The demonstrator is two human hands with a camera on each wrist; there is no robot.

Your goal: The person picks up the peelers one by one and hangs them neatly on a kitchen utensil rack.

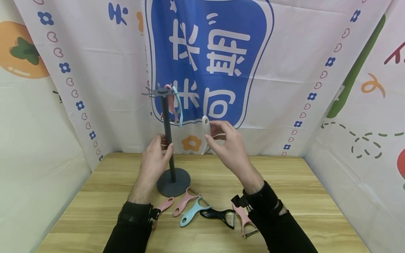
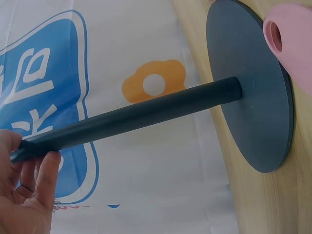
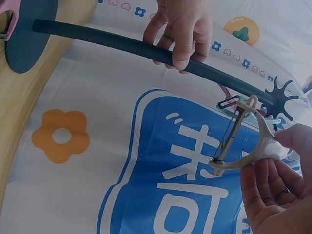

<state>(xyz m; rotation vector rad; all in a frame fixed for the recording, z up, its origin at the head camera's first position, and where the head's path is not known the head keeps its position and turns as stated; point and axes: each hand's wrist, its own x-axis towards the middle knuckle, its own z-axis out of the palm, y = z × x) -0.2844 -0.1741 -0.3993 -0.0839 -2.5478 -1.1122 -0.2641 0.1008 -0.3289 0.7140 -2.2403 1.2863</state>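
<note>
A dark grey stand point(image 1: 167, 121) rises from a round base on the table, with a ring of hooks point(image 1: 162, 92) on top. My left hand point(image 1: 154, 154) holds its pole about midway up, thumb and fingers on either side. On the hooks hang a pink peeler point(image 1: 171, 102) and a light blue peeler point(image 1: 180, 109). To the right of the pole, my right hand point(image 1: 230, 143) pinches a white peeler point(image 3: 265, 145) by its handle, handle end up in the head view. In the right wrist view its blade points toward the pole, apart from it.
In front of the base lie a pink peeler point(image 1: 184, 203), a light blue peeler point(image 1: 191, 213), a black peeler point(image 1: 215, 214) and another pink peeler point(image 1: 243, 215). One more pink peeler point(image 1: 166, 203) is partly behind the left wrist. A printed cloth point(image 1: 120, 88) hangs behind the wooden table point(image 1: 278, 211).
</note>
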